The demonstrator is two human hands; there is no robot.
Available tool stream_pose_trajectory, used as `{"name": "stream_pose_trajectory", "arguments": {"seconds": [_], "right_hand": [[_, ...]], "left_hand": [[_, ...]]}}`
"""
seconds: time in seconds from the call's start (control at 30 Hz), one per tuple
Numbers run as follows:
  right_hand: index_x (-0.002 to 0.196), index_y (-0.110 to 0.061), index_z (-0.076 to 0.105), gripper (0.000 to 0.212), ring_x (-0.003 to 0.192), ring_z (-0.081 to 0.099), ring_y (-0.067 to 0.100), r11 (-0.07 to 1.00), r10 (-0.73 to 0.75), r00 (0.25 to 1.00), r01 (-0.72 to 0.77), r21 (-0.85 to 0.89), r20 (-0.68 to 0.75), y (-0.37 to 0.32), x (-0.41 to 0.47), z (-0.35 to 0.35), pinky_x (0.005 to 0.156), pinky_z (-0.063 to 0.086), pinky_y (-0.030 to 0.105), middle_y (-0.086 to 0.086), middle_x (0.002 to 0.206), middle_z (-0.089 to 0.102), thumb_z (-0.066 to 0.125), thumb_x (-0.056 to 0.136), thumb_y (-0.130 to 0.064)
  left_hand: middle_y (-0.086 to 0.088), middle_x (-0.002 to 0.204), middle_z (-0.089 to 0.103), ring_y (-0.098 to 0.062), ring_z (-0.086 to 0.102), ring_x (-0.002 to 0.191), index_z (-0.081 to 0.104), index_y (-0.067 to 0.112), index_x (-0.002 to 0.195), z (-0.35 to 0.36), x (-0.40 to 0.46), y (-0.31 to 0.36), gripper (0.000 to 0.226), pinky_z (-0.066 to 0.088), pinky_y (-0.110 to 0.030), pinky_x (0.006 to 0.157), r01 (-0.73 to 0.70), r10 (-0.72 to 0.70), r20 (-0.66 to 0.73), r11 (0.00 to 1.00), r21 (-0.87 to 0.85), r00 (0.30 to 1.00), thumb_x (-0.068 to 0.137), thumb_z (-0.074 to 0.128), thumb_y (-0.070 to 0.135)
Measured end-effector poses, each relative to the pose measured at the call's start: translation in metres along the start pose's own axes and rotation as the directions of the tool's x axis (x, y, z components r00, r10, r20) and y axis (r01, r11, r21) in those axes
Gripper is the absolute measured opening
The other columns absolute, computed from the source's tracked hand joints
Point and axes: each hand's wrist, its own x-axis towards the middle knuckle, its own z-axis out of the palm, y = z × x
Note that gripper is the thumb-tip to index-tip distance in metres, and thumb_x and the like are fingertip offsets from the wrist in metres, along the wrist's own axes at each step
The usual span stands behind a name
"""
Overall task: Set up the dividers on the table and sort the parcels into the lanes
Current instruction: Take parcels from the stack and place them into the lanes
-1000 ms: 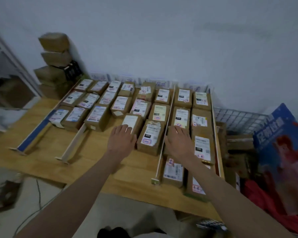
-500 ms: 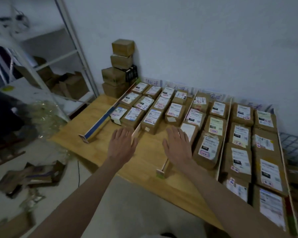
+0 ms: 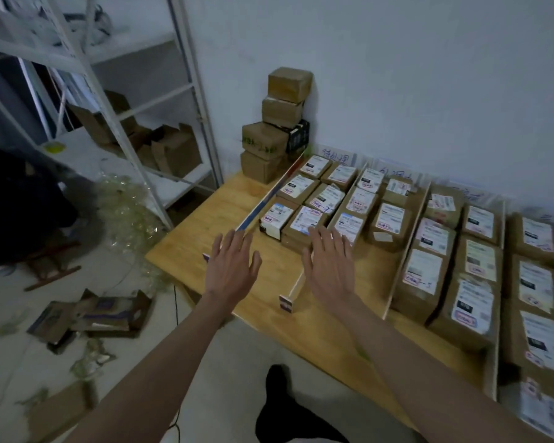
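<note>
Brown cardboard parcels (image 3: 306,220) with white labels lie in rows on a wooden table (image 3: 211,219), split into lanes by thin upright dividers. The leftmost divider (image 3: 271,195) has a blue side. A second divider (image 3: 296,282) ends near the table's front edge, and a third divider (image 3: 406,251) runs further right. My left hand (image 3: 231,266) hovers flat with fingers spread over the near end of the leftmost divider, holding nothing. My right hand (image 3: 328,266) is stretched out flat over the second divider, its fingertips at the front parcels.
A stack of plain boxes (image 3: 275,132) stands at the table's back left corner against the wall. A white metal shelf rack (image 3: 135,123) with open cartons is to the left. Flattened cardboard (image 3: 90,314) and plastic scraps litter the floor. My dark shoe (image 3: 282,404) shows below.
My view has swung left, so the shelf rack and floor came into sight. Both hands moved from the middle lanes to the two leftmost dividers, staying flat and empty.
</note>
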Motion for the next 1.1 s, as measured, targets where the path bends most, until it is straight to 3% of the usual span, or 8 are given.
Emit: {"name": "stream_pose_trajectory", "arguments": {"seconds": [0.3,0.53,0.67,0.93,1.1], "right_hand": [[0.145,-0.017,0.045,0.046,0.139,0.040,0.026,0.995,0.039,0.998,-0.034,0.096,-0.050,-0.069,0.113,0.060,0.117,0.029,0.046,0.005,0.147,0.048,0.037,0.104,-0.036],[0.146,-0.017,0.040,0.052,0.135,0.040,0.026,0.994,0.061,0.998,-0.059,0.093,-0.012,-0.096,0.197,0.087,0.113,0.032,0.046,0.004,0.146,0.046,0.022,0.102,-0.039],[0.145,-0.017,0.043,0.054,0.138,0.040,0.027,0.993,0.095,0.995,-0.093,0.074,-0.019,-0.106,0.227,0.097,0.114,0.032,0.047,0.005,0.147,0.047,0.021,0.102,-0.040],[0.146,-0.016,0.042,0.046,0.135,0.043,0.026,0.965,0.262,0.962,-0.261,0.022,-0.073,-0.117,0.298,0.120,0.116,0.031,0.044,0.005,0.145,0.050,0.037,0.104,-0.034],[0.145,-0.013,0.043,0.055,0.136,0.043,0.026,0.927,0.372,0.925,-0.374,-0.016,-0.073,-0.130,0.358,0.128,0.116,0.032,0.046,0.008,0.145,0.050,0.024,0.101,-0.040]], "left_hand": [[-0.005,0.150,0.045,-0.023,0.034,0.143,0.045,0.016,0.145,0.019,0.096,-0.100,0.063,0.021,-0.046,0.121,-0.019,0.016,0.059,0.999,0.047,0.998,0.099,0.014,0.047],[-0.006,0.145,0.050,-0.023,0.039,0.139,0.050,0.015,0.141,0.027,0.179,-0.160,0.057,0.023,-0.044,0.121,-0.016,0.015,0.010,0.999,0.029,1.000,0.100,0.023,0.044],[-0.005,0.144,0.050,-0.025,0.039,0.139,0.048,0.015,0.141,0.037,0.219,-0.179,0.058,0.025,-0.045,0.119,-0.083,0.082,0.034,0.996,0.029,0.996,0.100,0.021,0.046],[-0.006,0.140,0.052,-0.025,0.043,0.134,0.049,0.014,0.138,0.063,0.331,-0.211,0.056,0.030,-0.045,0.115,-0.245,0.244,0.057,0.969,0.011,0.968,0.100,0.022,0.045],[-0.006,0.140,0.052,-0.025,0.043,0.134,0.051,0.012,0.137,0.081,0.418,-0.231,0.055,0.028,-0.045,0.117,-0.355,0.355,0.064,0.935,-0.005,0.933,0.100,0.025,0.043]]}}
